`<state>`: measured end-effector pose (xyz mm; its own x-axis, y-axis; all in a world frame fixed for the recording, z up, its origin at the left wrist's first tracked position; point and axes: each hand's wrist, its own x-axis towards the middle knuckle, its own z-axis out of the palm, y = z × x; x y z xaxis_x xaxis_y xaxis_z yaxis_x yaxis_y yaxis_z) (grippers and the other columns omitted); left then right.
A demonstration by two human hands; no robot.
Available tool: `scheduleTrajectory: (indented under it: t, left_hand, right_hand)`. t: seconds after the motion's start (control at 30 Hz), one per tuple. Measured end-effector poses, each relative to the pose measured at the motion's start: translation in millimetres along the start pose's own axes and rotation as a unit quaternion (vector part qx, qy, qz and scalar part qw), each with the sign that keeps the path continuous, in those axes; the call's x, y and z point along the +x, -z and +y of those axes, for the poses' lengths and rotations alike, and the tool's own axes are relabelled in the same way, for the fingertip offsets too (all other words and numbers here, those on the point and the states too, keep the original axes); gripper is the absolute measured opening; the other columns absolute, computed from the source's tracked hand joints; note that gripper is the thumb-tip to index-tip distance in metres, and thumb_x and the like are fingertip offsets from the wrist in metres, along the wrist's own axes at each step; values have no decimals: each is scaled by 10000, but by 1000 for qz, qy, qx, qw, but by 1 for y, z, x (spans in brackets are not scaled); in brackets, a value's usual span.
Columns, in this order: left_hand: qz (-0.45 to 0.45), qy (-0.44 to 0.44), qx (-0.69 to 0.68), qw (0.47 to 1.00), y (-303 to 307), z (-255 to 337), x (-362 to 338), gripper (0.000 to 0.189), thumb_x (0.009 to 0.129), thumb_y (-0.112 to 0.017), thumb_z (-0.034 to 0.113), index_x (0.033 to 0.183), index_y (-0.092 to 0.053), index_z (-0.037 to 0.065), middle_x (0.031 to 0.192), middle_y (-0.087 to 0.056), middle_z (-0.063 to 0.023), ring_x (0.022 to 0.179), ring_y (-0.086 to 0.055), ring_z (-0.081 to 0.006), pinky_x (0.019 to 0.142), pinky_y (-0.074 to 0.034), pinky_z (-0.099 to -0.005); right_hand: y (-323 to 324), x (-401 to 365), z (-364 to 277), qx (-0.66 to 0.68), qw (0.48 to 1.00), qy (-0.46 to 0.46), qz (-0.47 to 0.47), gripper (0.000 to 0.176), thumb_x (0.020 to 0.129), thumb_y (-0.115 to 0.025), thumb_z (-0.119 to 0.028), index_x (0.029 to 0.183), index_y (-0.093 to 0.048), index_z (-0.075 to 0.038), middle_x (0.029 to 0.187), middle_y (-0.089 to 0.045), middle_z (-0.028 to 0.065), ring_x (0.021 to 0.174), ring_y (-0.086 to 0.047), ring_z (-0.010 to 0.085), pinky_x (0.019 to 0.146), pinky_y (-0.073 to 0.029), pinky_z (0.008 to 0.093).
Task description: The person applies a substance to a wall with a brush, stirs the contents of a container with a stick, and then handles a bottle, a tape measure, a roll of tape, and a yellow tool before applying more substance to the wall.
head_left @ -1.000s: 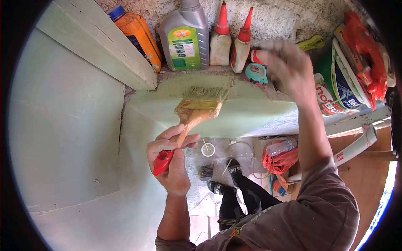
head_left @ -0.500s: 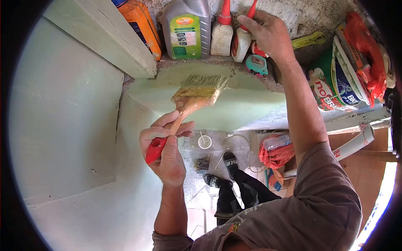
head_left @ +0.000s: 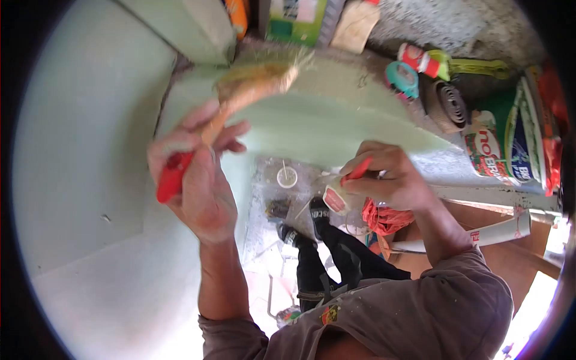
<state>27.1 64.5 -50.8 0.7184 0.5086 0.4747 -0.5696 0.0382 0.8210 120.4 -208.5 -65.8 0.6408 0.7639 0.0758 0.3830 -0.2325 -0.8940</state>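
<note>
A wide paintbrush (head_left: 249,93) with a wooden handle and red end is in my left hand (head_left: 207,186), bristles pointing up and away. The fingers wrap round its handle; motion blurs the brush. My right hand (head_left: 396,180) grips a small white squeeze bottle (head_left: 336,199) by its red nozzle cap, in the air over the floor. The bottle has a red and white label and hangs tilted. A second white bottle (head_left: 355,27) stands on the ledge, partly cut off by the frame's top.
Along the ledge (head_left: 336,72) are a green-labelled jug (head_left: 297,24), a teal tape measure (head_left: 402,79), a coiled roll (head_left: 447,107) and a paint bucket (head_left: 504,141). A pale green panel (head_left: 90,150) rises at left. A white cup (head_left: 287,176) sits on the floor.
My right hand has lifted the small bottle off the ledge and brought it down towards my body. My left hand has moved left with the paintbrush. The view has shifted.
</note>
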Motion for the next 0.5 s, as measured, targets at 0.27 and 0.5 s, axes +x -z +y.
scheduleTrajectory:
  t: [0.27,0.5]
  left_hand:
    - [-62,-1,-7,998,47,-13,10,328,1075,-373,160,1293,-529,-27,1365,-571,-335,1119,-683,-429,946,-545,-434]
    - [-94,9,16,995,75,-24,-1,335,1075,-362,153,1295,-529,-37,1395,-545,-350,1151,-673,-434,962,-546,-425]
  right_hand:
    - [-135,-53,226,-132,983,-123,-31,98,849,-724,-200,867,-732,-105,822,-679,137,785,-689,311,702,-528,409]
    - [-239,-88,436,-202,949,-239,-24,234,869,-643,-374,975,-756,-199,956,-715,158,902,-690,374,789,-537,473]
